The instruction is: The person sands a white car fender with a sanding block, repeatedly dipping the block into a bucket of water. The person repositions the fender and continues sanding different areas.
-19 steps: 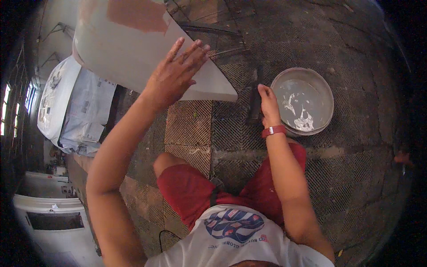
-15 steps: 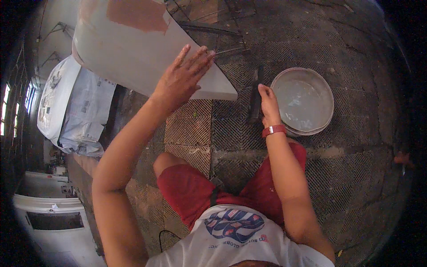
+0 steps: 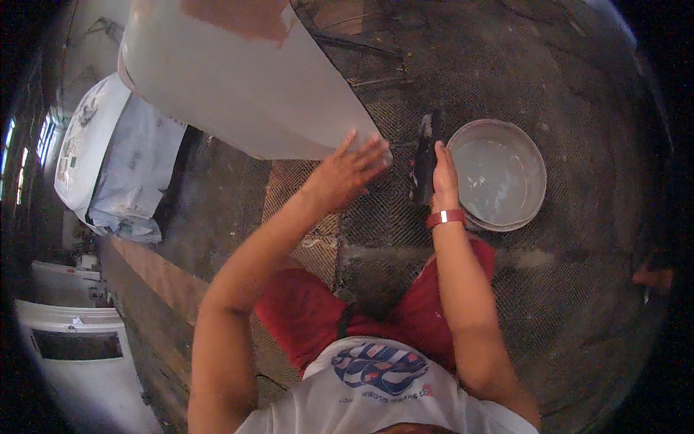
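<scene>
A large pale grey curved panel (image 3: 238, 87), with a reddish-brown patch at its top, reaches down from the upper left to a narrow corner. Over that corner lies my left hand (image 3: 350, 168), fingers spread, holding nothing; it looks to be touching the surface. My right hand (image 3: 445, 177) grips a long, narrow black block (image 3: 424, 159) that looks like a sanding block. The block is upright on its edge, apart from the panel. Just right of that hand stands a round bucket (image 3: 541, 155) with cloudy water in it.
Dark, grooved floor tiles (image 3: 383, 210) lie beneath everything. To the left is a white car part (image 3: 87, 159) partly wrapped in plastic sheeting. A white door panel (image 3: 83, 376) sits at the lower left. Thin dark bars (image 3: 361, 47) lie behind the panel.
My left hand has moved down and right along the panel to its corner. The block in my right hand has tilted, showing more of its face. The view has shifted slightly.
</scene>
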`<state>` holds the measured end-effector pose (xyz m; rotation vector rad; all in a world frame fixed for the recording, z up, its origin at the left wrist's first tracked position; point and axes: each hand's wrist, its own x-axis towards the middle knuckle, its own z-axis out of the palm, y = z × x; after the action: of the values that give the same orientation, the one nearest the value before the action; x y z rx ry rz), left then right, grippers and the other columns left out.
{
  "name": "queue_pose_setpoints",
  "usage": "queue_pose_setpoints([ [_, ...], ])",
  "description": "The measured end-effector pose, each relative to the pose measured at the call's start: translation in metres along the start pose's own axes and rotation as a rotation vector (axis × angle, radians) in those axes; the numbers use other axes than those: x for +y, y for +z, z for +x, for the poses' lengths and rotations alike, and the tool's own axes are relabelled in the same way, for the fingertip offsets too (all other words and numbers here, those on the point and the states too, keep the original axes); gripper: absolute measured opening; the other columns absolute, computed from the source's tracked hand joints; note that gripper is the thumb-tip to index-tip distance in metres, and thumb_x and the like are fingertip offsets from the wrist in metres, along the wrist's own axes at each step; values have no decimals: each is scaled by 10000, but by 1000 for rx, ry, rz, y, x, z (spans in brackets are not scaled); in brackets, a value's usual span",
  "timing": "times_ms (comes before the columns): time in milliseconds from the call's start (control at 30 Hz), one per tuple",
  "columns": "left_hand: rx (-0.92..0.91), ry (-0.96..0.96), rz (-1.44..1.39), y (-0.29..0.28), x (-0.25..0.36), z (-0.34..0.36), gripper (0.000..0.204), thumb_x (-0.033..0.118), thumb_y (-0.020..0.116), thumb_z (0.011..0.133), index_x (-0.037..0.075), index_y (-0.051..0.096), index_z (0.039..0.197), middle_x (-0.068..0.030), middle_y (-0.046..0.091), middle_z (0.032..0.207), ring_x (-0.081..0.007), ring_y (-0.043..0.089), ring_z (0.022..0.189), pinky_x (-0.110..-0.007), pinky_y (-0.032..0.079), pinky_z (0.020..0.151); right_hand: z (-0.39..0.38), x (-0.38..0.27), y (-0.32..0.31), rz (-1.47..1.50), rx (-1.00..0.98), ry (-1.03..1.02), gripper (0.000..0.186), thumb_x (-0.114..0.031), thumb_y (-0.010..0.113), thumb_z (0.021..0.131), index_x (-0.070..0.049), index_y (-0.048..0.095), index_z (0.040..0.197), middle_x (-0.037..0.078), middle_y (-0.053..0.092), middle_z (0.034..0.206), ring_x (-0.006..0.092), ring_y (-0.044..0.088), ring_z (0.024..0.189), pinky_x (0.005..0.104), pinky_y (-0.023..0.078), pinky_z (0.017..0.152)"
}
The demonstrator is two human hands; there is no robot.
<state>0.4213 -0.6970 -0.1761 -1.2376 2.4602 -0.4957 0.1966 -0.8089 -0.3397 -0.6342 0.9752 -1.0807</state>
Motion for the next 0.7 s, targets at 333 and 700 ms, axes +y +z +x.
queue_pose_setpoints([
  [333,116,-955,-2268,118,42,-38,852,611,661,1093,104,381,1718,-136,493,1687,-303,527,1527,-515,434,1252,-50,-31,31,-358,149,-334,583,-285,816,1051,-56,561,1522,109,638,1408,226,633,1209,400,532,1051],
  [700,708,-871,-2535,140,54,8,947,693,574,1090,30,270,1694,-171,398,1717,-365,473,1545,-493,432,1256,-52,-115,106,-981,-88,-1493,723,-62,818,914,-229,609,1585,181,549,1611,414,555,1443,555,430,1217],
])
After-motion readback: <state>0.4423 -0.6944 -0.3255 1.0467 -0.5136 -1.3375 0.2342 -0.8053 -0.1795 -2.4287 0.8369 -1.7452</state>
